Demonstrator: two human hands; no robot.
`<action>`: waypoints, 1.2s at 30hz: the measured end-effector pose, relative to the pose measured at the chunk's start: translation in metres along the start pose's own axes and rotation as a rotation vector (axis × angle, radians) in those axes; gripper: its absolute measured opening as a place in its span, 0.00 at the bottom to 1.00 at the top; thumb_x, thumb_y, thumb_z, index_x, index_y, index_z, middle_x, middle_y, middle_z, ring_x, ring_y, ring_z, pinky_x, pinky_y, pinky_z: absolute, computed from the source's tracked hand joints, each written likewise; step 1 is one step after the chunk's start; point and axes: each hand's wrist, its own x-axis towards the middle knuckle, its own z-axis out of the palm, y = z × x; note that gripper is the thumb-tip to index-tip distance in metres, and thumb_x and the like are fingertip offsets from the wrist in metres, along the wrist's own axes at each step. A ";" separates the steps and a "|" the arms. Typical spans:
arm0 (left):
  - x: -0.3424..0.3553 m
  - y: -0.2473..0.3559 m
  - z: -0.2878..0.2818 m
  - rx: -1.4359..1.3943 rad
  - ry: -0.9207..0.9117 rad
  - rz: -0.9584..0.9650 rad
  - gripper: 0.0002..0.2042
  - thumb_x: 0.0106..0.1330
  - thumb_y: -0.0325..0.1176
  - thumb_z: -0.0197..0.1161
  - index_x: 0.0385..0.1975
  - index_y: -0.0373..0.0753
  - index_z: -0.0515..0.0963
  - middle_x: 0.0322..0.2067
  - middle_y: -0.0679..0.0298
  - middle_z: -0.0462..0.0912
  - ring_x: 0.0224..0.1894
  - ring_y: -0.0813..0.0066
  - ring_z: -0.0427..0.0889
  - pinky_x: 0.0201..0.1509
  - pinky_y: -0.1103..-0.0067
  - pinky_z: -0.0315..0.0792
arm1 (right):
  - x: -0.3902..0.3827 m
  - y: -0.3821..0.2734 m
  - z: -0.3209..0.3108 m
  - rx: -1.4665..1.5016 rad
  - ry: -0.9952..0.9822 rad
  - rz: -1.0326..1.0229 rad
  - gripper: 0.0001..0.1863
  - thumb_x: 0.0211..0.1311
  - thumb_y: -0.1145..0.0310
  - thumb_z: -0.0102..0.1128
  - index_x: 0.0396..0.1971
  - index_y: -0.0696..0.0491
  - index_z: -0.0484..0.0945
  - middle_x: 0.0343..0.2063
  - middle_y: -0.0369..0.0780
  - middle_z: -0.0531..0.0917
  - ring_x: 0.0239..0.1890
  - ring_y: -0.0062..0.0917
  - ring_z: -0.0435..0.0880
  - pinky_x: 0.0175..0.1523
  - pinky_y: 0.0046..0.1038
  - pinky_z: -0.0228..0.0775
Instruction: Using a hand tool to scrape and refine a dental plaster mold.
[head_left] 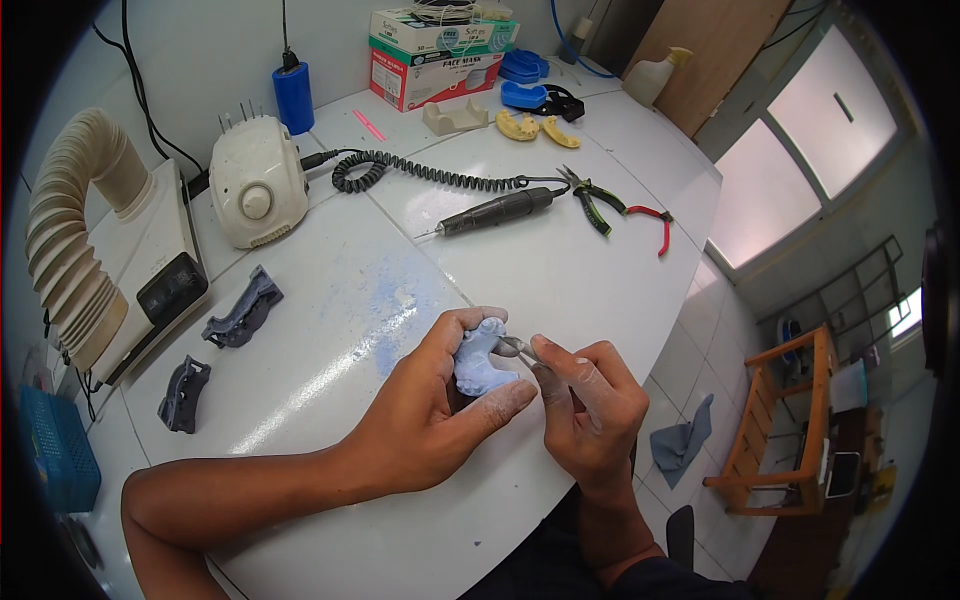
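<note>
My left hand (440, 410) grips a pale blue dental plaster cast (480, 362) between thumb and fingers, just above the white table (560, 270). My right hand (590, 405) holds a thin metal hand tool (522, 347) like a pen, its tip touching the upper part of the cast. Blue plaster dust (400, 305) lies smeared on the table beyond my left hand.
A dark rotary handpiece (495, 211) with coiled cord lies ahead, joined to a white control box (256, 190). Pliers (600, 205) lie at right. Two grey articulator parts (243, 310) (186, 393) lie left, beside a dust extractor with ribbed hose (70, 250). Mask boxes (430, 55) and casts stand far back.
</note>
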 end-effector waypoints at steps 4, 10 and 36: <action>0.000 -0.001 0.000 0.006 0.001 0.000 0.30 0.76 0.33 0.68 0.72 0.34 0.62 0.49 0.66 0.76 0.48 0.83 0.76 0.53 0.81 0.73 | 0.001 -0.002 0.001 0.010 0.015 0.010 0.24 0.57 0.85 0.74 0.54 0.53 0.90 0.25 0.38 0.76 0.20 0.20 0.74 0.25 0.23 0.66; 0.001 0.001 -0.002 -0.009 -0.034 -0.006 0.32 0.77 0.37 0.68 0.70 0.27 0.60 0.54 0.55 0.76 0.55 0.74 0.79 0.60 0.77 0.76 | 0.000 -0.001 0.000 0.001 0.014 0.020 0.24 0.56 0.86 0.73 0.54 0.53 0.89 0.25 0.38 0.76 0.20 0.20 0.75 0.26 0.24 0.67; -0.003 -0.002 -0.001 -0.054 -0.048 -0.043 0.27 0.76 0.31 0.66 0.69 0.34 0.64 0.56 0.62 0.78 0.51 0.83 0.76 0.57 0.80 0.73 | 0.002 0.007 0.001 0.039 0.116 0.108 0.22 0.58 0.85 0.73 0.53 0.56 0.89 0.24 0.37 0.76 0.21 0.18 0.72 0.25 0.22 0.63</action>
